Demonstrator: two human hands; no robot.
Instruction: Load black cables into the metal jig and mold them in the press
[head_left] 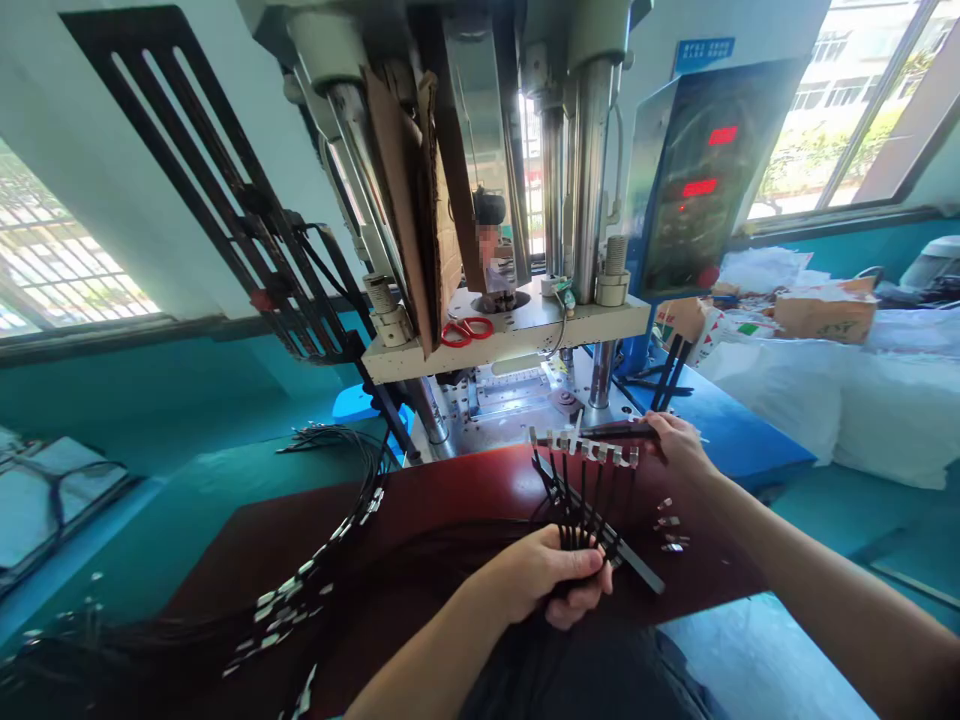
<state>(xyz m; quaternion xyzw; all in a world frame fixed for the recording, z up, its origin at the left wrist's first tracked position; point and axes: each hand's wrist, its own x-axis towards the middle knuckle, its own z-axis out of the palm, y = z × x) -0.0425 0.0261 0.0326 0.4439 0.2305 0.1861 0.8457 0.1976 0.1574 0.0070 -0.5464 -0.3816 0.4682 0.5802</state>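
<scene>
My left hand (559,570) is closed around several black cables (574,495). The cables fan upward from my fingers, and each ends in a flat, silvery metal connector (600,453). My right hand (679,445) is at the right of the fan, its fingers closed on a slim dark tool (619,432) that points left along the connector tips. The kind of tool cannot be made out. A grey metal bar (637,568) lies slanted on the table behind my left hand. Several loose metal pieces (670,522) lie on the tabletop below my right hand.
A press machine (502,335) with steel columns stands ahead, red scissors (466,331) on its plate. More cables with metal ends (300,580) spread over the dark red table (450,490) at left. A control box (690,180) and white sacks (825,390) are at right.
</scene>
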